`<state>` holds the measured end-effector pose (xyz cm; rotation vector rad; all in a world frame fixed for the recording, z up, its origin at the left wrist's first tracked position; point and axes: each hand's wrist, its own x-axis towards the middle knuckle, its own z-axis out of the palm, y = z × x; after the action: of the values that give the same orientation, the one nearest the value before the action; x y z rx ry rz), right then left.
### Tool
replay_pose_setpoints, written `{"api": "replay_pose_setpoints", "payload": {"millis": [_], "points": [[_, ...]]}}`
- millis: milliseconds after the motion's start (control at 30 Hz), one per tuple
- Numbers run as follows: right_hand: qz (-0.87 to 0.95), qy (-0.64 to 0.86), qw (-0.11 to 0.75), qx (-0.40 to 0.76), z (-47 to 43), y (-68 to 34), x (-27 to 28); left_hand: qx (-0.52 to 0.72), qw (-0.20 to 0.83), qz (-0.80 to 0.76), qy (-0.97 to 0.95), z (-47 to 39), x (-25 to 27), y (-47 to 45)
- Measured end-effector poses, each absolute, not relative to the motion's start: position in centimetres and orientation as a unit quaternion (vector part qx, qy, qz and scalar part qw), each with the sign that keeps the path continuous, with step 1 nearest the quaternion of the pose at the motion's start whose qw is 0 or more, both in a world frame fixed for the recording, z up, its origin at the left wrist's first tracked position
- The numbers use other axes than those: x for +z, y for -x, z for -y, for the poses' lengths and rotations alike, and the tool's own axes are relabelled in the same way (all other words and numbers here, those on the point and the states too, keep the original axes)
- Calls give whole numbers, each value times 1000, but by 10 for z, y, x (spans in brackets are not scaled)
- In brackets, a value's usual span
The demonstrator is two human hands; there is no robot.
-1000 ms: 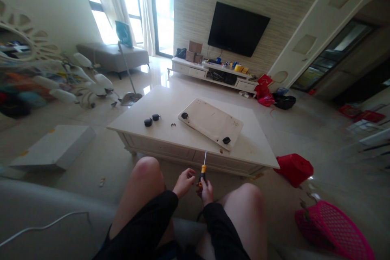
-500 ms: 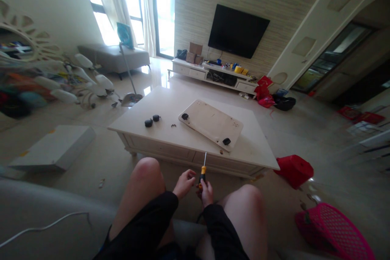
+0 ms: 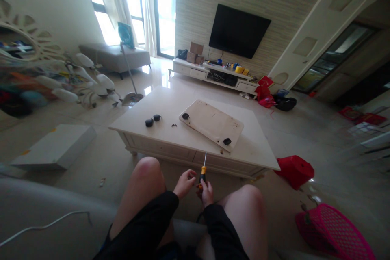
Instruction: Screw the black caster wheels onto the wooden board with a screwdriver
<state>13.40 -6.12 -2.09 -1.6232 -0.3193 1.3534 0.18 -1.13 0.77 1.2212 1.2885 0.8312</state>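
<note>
My right hand (image 3: 207, 194) is wrapped round the black and yellow handle of a screwdriver (image 3: 203, 170), its metal shaft pointing up toward the table edge. Just left of the handle is my left hand (image 3: 184, 184), empty, with its fingers loosely bent and apart. Beyond them, a pale rectangular board (image 3: 213, 124) lies flat on the white table (image 3: 161, 99). One black caster (image 3: 185, 116) sits at its left corner and another caster (image 3: 227, 141) at its near right corner. Two loose black casters (image 3: 149, 122) rest to the left, near some small dark pieces (image 3: 174, 125), probably screws.
A small brown bit (image 3: 222, 152) lies by the table's near edge. A red stool-like object (image 3: 295, 172) and a pink basket (image 3: 338, 227) are on the right. A white box (image 3: 57, 146) lies on the floor at left. A long-handled dustpan (image 3: 131, 98) stands behind the table.
The view has shifted very slightly. Both hands and the screwdriver hold the same position, and the things on the table have not moved.
</note>
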Motion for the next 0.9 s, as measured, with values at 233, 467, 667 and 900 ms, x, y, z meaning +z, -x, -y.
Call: {"api": "replay_pose_setpoints", "payload": {"millis": [233,467,667,900], "points": [[132,668,476,557,61,-134,-26,346,558,-548,-519,11,7,-2],[138,669,473,557,61,-135,-29,342,556,-550,-520,11,9,-3],[137,668,472,559,61,-136,-31,343,559,-548,-519,12,8,-3],[137,669,468,561,61,-136,-31,345,561,-549,-515,12,8,-4]]}}
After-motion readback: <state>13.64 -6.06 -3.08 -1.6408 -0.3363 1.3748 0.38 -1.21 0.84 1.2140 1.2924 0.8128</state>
